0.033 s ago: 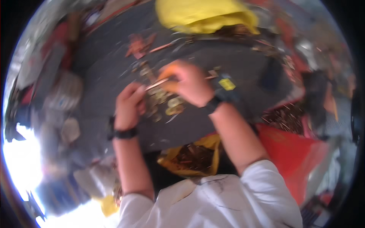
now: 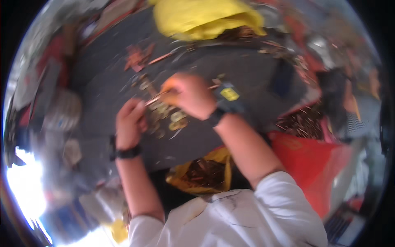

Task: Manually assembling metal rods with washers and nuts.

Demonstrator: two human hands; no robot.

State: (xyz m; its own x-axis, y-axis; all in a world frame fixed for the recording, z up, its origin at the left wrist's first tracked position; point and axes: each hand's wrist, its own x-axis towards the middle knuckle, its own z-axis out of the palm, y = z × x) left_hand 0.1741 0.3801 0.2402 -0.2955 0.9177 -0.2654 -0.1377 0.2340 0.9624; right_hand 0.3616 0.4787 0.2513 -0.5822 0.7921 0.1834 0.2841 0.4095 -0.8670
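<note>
A thin copper-coloured strip [image 2: 153, 100] stretches between my two hands over the dark work surface [image 2: 98, 94]. My left hand [image 2: 131, 121] pinches its lower left end with thumb and fingers. On the other end, my right hand [image 2: 190, 95] is closed, knuckles up. Something orange shows at the right fingertips, too blurred to make out. Small brass-coloured pieces [image 2: 177, 119] lie loose just below and between the hands. Beyond the left hand is a little pile of reddish copper pieces [image 2: 138, 58].
A large yellow bag [image 2: 201, 18] lies at the far edge. Close to my body is an open yellow bag [image 2: 205, 173] of metal scraps, with a red bag [image 2: 304, 164] to its right. A dark object with a yellow label [image 2: 230, 94] sits right of my right hand.
The whole scene has shifted left in view, its upper part slightly down. My right hand has turned a little, with its fingers curled closer in; both hands stay at the strip.
</note>
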